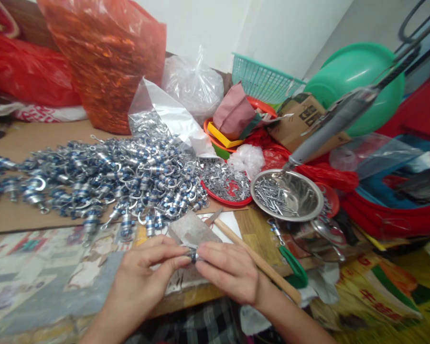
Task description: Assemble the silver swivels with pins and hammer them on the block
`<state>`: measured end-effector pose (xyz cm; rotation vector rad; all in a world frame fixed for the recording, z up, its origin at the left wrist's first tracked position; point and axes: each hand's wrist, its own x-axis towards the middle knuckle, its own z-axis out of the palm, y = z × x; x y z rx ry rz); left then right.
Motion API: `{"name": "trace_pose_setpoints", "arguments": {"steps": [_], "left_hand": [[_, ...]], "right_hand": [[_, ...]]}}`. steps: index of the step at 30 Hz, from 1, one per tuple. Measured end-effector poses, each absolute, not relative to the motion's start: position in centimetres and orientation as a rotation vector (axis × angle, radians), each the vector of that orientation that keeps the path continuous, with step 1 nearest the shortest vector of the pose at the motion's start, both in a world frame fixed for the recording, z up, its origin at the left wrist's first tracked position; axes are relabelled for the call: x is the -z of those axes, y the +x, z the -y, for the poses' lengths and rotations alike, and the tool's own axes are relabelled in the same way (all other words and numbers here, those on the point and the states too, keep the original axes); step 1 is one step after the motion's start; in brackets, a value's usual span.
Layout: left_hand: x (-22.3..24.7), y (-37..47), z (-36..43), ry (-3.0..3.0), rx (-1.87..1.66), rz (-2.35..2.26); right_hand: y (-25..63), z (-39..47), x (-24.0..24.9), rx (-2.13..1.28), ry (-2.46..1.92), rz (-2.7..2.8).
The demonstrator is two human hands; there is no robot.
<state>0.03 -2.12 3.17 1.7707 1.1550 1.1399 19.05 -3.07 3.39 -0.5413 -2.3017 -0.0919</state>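
Near the table's front edge, my left hand (146, 267) pinches one end of a small metal anchor fitting (193, 256) with a blue band. My right hand (227, 272) has its fingers closed round the other end, so most of the piece is hidden. Just behind my fingers lies a flat grey metal block (193, 228). A wooden-handled tool (236, 237) slants from the block past my right wrist. Beyond, a large heap of silvery hook and eye anchors with blue rings (129, 177) spreads over brown cardboard.
Right of the heap stand a red tray (232, 203) of small metal clips and a steel bowl (306, 210) of metal pins. Above the bowl hangs a grey rod-like tool (329, 122). Behind are a full red bag (107, 62), a green basket (265, 74) and a green basin (365, 86).
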Motion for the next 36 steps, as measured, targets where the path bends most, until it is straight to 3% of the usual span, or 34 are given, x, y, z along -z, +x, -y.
{"name": "trace_pose_setpoints", "arguments": {"steps": [9,20,26,30,32,34,36], "left_hand": [[-3.1,0.1,2.7,1.811,-1.216,-1.130],[-2.6,0.5,2.4,1.493,-1.000,-1.234],[-1.7,1.5,2.3,1.058,-1.008,-1.243],[-0.8,1.5,2.9,0.938,-1.047,-1.146],[-0.7,1.4,3.0,0.889,-1.029,-1.151],[-1.0,1.2,2.9,0.855,-0.991,-1.144],[-1.6,1.0,2.7,0.828,-0.961,-1.126]], "right_hand": [[19.1,3.2,-2.9,-0.004,-0.573,2.192],[18.5,3.7,-2.1,-0.104,-0.723,2.080],[16.8,4.5,-1.2,-0.325,-1.040,1.783],[17.7,3.3,-2.4,-0.516,-1.147,1.947],[19.6,0.5,-3.2,-0.399,-1.329,2.138],[22.1,-3.3,-3.5,-0.007,-1.795,2.204],[24.3,-7.2,-3.3,0.049,-1.959,2.223]]}}
